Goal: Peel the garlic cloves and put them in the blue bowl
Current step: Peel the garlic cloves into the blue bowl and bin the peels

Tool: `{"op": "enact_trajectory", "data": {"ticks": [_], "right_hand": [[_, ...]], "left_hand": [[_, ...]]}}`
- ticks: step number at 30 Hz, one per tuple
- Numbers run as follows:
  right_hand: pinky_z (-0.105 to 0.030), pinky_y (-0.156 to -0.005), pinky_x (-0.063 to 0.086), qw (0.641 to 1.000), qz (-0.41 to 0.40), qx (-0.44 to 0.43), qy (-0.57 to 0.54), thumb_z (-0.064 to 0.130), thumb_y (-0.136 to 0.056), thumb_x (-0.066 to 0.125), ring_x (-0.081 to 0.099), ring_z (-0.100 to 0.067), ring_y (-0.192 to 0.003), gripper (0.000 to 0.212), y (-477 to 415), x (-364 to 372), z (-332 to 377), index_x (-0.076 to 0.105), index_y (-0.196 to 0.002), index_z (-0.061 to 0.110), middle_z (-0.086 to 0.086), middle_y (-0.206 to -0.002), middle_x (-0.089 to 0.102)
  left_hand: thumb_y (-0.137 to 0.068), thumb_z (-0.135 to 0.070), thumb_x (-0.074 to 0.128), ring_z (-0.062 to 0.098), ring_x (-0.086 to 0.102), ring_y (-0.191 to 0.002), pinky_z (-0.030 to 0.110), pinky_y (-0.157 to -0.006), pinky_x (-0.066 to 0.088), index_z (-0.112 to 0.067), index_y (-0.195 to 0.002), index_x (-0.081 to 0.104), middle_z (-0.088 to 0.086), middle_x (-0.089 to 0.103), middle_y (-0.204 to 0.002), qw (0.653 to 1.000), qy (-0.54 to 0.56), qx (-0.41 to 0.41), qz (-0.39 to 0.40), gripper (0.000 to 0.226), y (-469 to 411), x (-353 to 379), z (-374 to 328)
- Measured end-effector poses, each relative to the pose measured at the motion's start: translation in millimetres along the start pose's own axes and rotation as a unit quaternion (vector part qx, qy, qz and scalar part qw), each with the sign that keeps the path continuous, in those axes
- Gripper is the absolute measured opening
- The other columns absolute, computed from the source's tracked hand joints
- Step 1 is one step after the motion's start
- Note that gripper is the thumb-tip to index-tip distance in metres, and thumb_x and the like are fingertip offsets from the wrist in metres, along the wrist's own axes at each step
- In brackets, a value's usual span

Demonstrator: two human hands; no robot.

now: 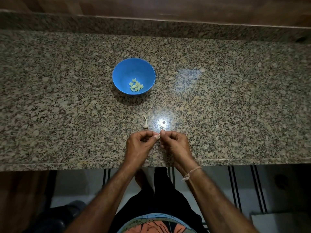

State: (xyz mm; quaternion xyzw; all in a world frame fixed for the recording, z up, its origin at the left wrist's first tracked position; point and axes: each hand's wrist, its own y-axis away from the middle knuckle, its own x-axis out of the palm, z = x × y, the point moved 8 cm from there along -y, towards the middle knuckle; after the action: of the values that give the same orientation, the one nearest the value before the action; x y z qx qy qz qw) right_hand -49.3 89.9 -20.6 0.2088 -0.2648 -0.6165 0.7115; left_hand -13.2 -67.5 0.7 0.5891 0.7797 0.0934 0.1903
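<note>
- The blue bowl (127,71) stands upright on the speckled granite worktop (218,98). All positions below are given from it.
- Peeled cloves (136,85), pale yellow-green, lie in a small heap inside the bowl, on the side nearest the person.
- The left hand (139,145) is on the person's side of the bowl, well apart from it and close to the worktop's front edge. Its fingers (148,134) are curled in, and the tips pinch one end of a garlic clove (157,137).
- The right hand (176,143) is just beside the left, further to the right of the bowl. Its fingers (162,132) are also curled, and the tips pinch the other end of the same clove.
- The clove is held between the two hands, well apart from the bowl. Pale skin shows on it, but how much has come off cannot be told.
- A bare garlic stalk (145,123) with its root base lies on the worktop between the bowl and the hands, nearer the hands.
- A thread band (191,173) circles the right wrist.
</note>
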Motion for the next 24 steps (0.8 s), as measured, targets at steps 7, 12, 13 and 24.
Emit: {"op": "enact_trajectory", "data": {"ticks": [7,12,13,24], "right_hand": [[-0.026,-0.064,0.056,1.0,-0.014,-0.011,0.009,0.026,-0.095,0.075,0.061,-0.019,-0.069,0.035,0.1,1.4,2.1,0.071,-0.097,-0.009,-0.012,-0.078,0.067],[-0.033,-0.07,0.055,0.999,0.034,0.016,-0.005,0.03,-0.097,0.073,0.061,-0.019,-0.069,0.03,-1.5,8.6,0.4,0.073,-0.091,0.001,-0.007,-0.075,0.069],[-0.032,-0.068,0.055,0.999,0.038,0.018,-0.012,0.03,-0.097,0.073,0.06,-0.018,-0.067,0.029,-1.6,9.2,0.9,0.072,-0.088,0.002,-0.006,-0.074,0.068],[-0.023,-0.058,0.048,0.994,0.028,0.074,-0.076,0.033,-0.099,0.069,0.055,-0.012,-0.059,0.03,-4.3,6.6,-3.6,0.067,-0.08,0.01,-0.001,-0.068,0.061]], "left_hand": [[-0.093,-0.024,0.078,0.017,0.077,-0.094,0.046,-0.094,0.062,-0.021,-0.098,0.082,-0.002,0.081,-0.093,0.999,0.029,-0.035,0.021,0.007,-5.1,-1.8,6.6],[-0.095,-0.023,0.076,0.018,0.077,-0.097,0.041,-0.097,0.06,-0.017,-0.099,0.081,0.001,0.081,-0.095,0.997,0.047,-0.054,0.027,0.009,-8.7,0.8,11.3],[-0.095,-0.023,0.075,0.019,0.077,-0.096,0.04,-0.095,0.061,-0.017,-0.098,0.081,0.001,0.08,-0.094,0.997,0.045,-0.057,0.021,0.009,-8.7,2.0,11.4],[-0.096,-0.023,0.073,0.018,0.073,-0.08,0.03,-0.072,0.059,-0.018,-0.092,0.078,0.002,0.077,-0.084,0.998,0.002,-0.055,0.004,0.008,-13.8,13.1,7.5]]}}
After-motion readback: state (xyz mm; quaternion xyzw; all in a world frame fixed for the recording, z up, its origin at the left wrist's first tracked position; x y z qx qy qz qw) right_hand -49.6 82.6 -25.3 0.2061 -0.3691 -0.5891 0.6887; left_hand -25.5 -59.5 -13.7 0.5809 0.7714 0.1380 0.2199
